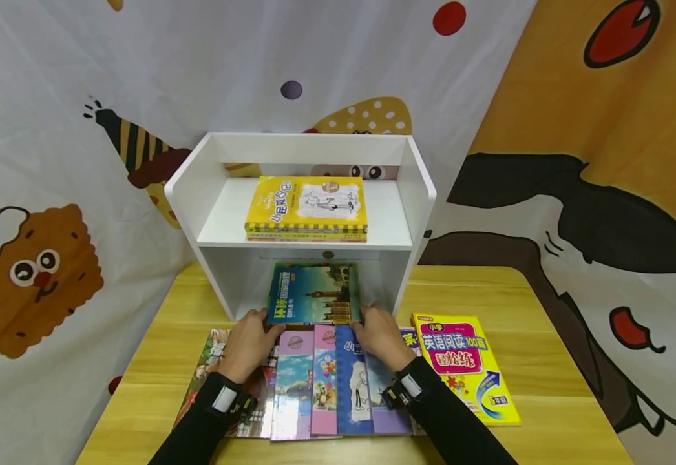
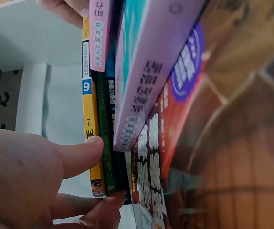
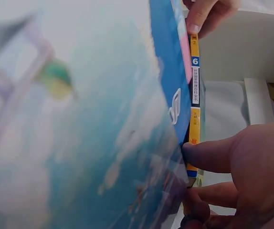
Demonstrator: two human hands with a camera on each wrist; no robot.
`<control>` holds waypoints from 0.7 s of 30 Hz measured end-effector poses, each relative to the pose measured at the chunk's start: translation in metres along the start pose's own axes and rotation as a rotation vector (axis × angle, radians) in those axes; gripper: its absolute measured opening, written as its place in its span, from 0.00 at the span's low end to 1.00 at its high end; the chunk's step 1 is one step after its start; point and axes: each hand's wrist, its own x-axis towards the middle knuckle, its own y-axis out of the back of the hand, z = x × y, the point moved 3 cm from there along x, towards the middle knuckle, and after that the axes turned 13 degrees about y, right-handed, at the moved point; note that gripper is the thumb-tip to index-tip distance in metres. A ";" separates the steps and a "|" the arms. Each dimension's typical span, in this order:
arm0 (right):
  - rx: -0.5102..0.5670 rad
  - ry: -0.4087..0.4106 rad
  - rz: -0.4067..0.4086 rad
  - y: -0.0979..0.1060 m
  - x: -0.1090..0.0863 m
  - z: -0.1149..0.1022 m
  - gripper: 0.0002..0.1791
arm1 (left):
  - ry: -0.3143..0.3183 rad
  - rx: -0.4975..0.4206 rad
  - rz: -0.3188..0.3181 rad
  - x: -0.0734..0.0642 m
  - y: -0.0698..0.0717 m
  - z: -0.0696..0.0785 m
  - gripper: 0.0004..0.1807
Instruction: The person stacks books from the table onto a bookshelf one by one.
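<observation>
Left hand (image 1: 247, 345) and right hand (image 1: 383, 336) gripping near corners of blue book (image 1: 315, 294), book at opening of white shelf (image 1: 421, 184)'s lower compartment, yellow books (image 1: 307, 205) on upper level, overlapping books (image 1: 324, 387) in front on wooden table (image 1: 547, 400), yellow workbook (image 1: 468, 368) at right.

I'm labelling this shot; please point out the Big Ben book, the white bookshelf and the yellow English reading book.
Big Ben book (image 1: 315, 294), head view: front cover.
White bookshelf (image 1: 414, 192), head view: right side panel.
Yellow English reading book (image 1: 467, 368), head view: front cover.
</observation>
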 end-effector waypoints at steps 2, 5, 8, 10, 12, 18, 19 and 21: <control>-0.013 0.008 0.012 -0.001 0.001 0.001 0.23 | -0.020 0.015 0.016 0.002 -0.001 0.000 0.30; -0.023 0.011 0.021 -0.002 0.003 0.002 0.22 | -0.033 0.022 0.036 0.004 -0.001 0.000 0.30; -0.025 0.013 0.023 -0.003 0.005 0.003 0.22 | -0.033 0.007 0.051 0.006 -0.001 0.000 0.24; -0.027 0.010 0.024 -0.003 0.006 0.004 0.23 | -0.029 -0.012 0.058 0.007 -0.001 0.000 0.19; -0.028 0.003 0.030 -0.004 0.008 0.005 0.24 | -0.018 -0.029 0.064 0.008 -0.002 0.000 0.17; -0.016 -0.009 0.044 -0.006 0.012 0.007 0.24 | 0.026 -0.081 0.075 0.011 -0.002 0.000 0.17; -0.012 -0.010 0.044 -0.006 0.013 0.007 0.23 | 0.033 -0.083 0.072 0.011 -0.002 0.000 0.16; -0.008 -0.010 0.042 -0.007 0.014 0.007 0.23 | 0.053 -0.082 0.072 0.012 -0.002 0.000 0.14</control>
